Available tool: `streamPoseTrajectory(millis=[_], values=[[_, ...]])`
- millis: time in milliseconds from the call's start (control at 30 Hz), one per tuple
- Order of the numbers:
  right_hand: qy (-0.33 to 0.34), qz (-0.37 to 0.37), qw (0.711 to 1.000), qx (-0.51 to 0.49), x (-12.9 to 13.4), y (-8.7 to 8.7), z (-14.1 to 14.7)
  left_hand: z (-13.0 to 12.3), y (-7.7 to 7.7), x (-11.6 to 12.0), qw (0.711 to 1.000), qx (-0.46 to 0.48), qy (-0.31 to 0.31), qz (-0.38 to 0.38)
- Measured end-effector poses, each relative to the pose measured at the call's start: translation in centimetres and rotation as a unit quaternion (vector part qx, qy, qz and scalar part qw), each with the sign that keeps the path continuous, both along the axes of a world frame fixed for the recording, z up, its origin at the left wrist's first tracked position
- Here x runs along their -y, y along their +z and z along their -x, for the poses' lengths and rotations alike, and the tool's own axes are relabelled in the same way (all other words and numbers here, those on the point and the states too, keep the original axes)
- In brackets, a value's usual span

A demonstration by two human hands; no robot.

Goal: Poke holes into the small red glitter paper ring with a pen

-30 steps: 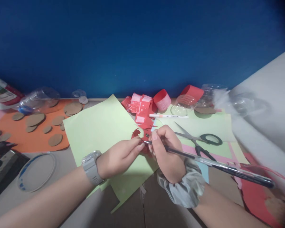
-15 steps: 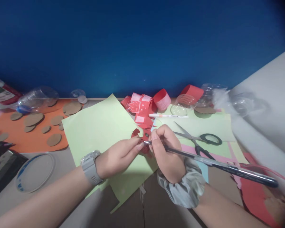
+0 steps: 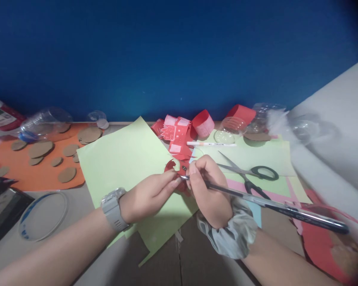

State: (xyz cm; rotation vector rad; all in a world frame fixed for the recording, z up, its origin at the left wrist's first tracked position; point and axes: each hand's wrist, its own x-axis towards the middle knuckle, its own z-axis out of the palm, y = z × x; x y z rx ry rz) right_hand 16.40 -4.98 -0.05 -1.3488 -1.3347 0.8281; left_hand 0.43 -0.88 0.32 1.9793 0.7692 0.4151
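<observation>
My right hand (image 3: 210, 190) grips a black-and-clear pen (image 3: 274, 204), its long barrel slanting down to the right. The pen's tip meets a small red paper cutout (image 3: 183, 165) with dark drawn marks like eyes. Between thumb and fingers, my left hand (image 3: 153, 194) pinches the same red cutout from the left side. Its lower part is hidden by my fingers. Under both hands lies a light green sheet of paper (image 3: 119, 147). Just beyond the cutout are red and pink paper pieces (image 3: 180, 135) with white drawn marks.
Black-handled scissors (image 3: 241, 171) lie open on paper at the right. Behind them are a white marker (image 3: 211, 144), a red paper ring (image 3: 203, 124) and clear plastic pieces (image 3: 226, 135). Cardboard discs (image 3: 41, 149) rest on orange paper (image 3: 26, 178) at the left, near a plastic bottle (image 3: 43, 123).
Almost nothing differs. The view has shifted very slightly, and both hands keep their hold on the cutout and the pen.
</observation>
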Motion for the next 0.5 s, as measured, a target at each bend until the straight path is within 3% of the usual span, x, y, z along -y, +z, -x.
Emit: streamPoseTrajectory(millis=[500], values=[[-0.003, 0.000, 1.000, -0.001, -0.15, -0.03, 0.03, -0.05, 0.05, 0.01, 1.000, 0.014, -0.004, -0.002]])
